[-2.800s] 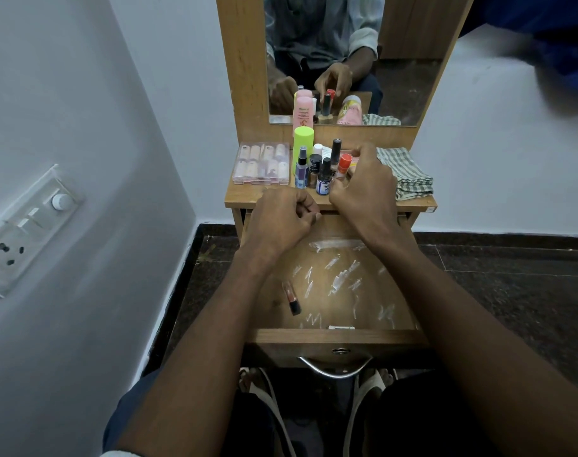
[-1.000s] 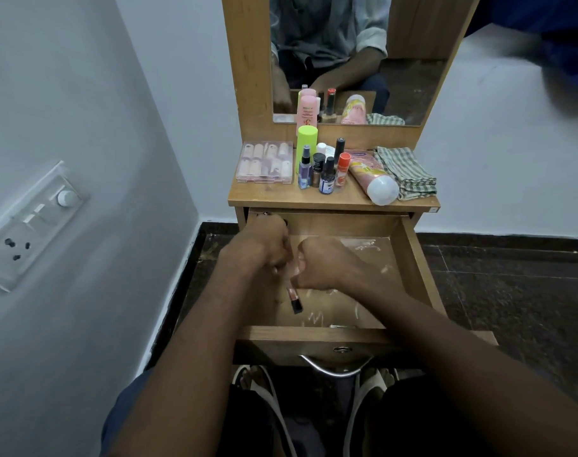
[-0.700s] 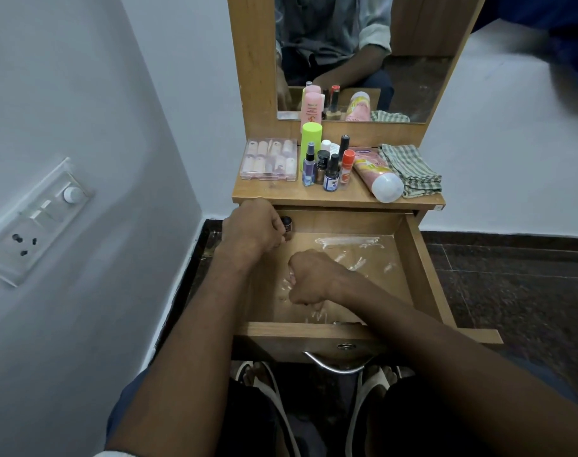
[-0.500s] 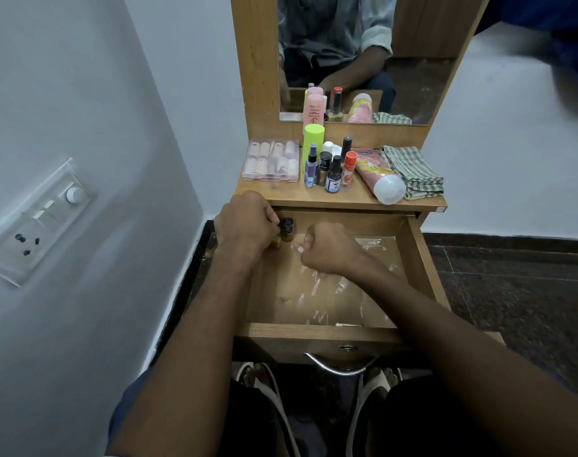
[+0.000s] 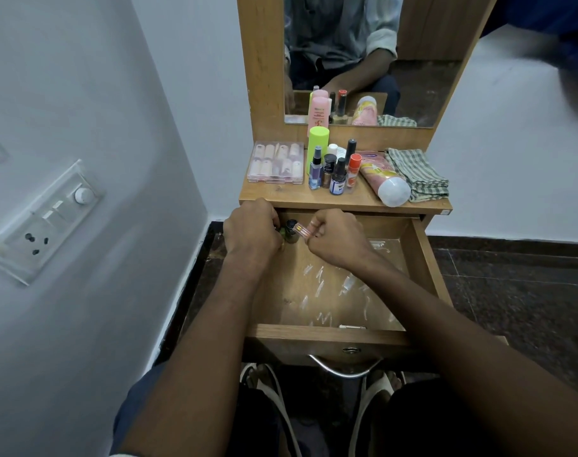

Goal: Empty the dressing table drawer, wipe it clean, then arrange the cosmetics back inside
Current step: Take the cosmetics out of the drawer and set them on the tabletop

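The wooden drawer (image 5: 327,334) stands pulled open, its floor lined with a shiny clear sheet. At its back left corner my left hand (image 5: 253,234) curls around a small dark-capped bottle (image 5: 291,229) that stands upright. My right hand (image 5: 338,240) pinches a small pinkish clear tube (image 5: 300,230) right beside that bottle. On the tabletop (image 5: 281,196) sit a clear box of nail tips (image 5: 276,163), a lime-green bottle (image 5: 318,140), several small bottles (image 5: 333,173), a pink tube (image 5: 384,179) lying on its side and a folded striped cloth (image 5: 416,174).
A mirror (image 5: 363,61) rises behind the tabletop and reflects a person's arms and the bottles. A grey wall with a switch panel (image 5: 46,219) runs close on the left. Dark stone floor (image 5: 518,285) lies to the right. A metal handle (image 5: 345,371) hangs below the drawer front.
My right hand picked the small tube off the drawer floor and carried it up to the back left corner. My left hand moved from the drawer's middle to that corner with the dark-capped bottle.
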Action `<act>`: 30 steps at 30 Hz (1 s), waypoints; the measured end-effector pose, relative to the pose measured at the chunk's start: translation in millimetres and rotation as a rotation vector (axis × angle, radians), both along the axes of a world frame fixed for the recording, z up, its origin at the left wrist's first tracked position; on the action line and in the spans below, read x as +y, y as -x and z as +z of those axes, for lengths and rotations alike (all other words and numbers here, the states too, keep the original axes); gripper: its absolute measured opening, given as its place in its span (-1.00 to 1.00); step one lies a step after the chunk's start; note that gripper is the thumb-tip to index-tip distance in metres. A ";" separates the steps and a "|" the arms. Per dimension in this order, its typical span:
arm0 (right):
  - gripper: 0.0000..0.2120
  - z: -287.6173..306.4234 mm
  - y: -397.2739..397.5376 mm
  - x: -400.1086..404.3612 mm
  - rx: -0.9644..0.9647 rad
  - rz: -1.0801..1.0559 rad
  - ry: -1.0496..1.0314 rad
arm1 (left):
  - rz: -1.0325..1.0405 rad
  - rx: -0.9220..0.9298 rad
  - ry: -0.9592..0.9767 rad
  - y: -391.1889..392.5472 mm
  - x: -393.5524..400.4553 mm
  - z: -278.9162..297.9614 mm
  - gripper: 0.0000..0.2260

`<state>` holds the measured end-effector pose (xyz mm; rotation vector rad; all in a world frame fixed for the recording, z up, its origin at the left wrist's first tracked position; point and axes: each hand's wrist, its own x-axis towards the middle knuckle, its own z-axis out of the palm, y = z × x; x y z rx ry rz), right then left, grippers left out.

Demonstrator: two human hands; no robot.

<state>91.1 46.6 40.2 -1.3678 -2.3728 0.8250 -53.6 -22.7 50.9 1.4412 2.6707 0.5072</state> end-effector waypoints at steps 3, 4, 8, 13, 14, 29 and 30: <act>-0.96 2.6 -1.4 -0.5 0.035 -0.009 -0.032 | -0.065 -0.056 0.009 1.9 -2.0 7.6 -0.79; -0.97 3.8 -1.9 -0.5 0.043 -0.011 -0.043 | -0.085 -0.078 0.007 3.4 -3.0 12.9 -0.80; -0.98 15.6 -5.3 -0.7 0.101 -0.040 -0.138 | -0.142 -0.229 -0.050 16.6 -10.4 44.5 -0.83; -0.93 37.1 -6.7 2.9 0.235 -0.043 -0.381 | -0.113 -0.310 -0.290 34.8 -12.6 73.2 -0.83; -0.93 39.9 -4.2 4.8 0.239 -0.038 -0.417 | -0.090 -0.293 -0.356 35.0 -9.4 74.1 -0.83; -0.88 56.3 28.5 23.9 0.111 -0.012 -0.424 | -0.072 -0.254 -0.527 28.6 32.3 33.2 -0.73; -0.87 56.2 29.0 24.3 0.114 -0.015 -0.424 | -0.072 -0.264 -0.531 29.4 32.8 31.6 -0.73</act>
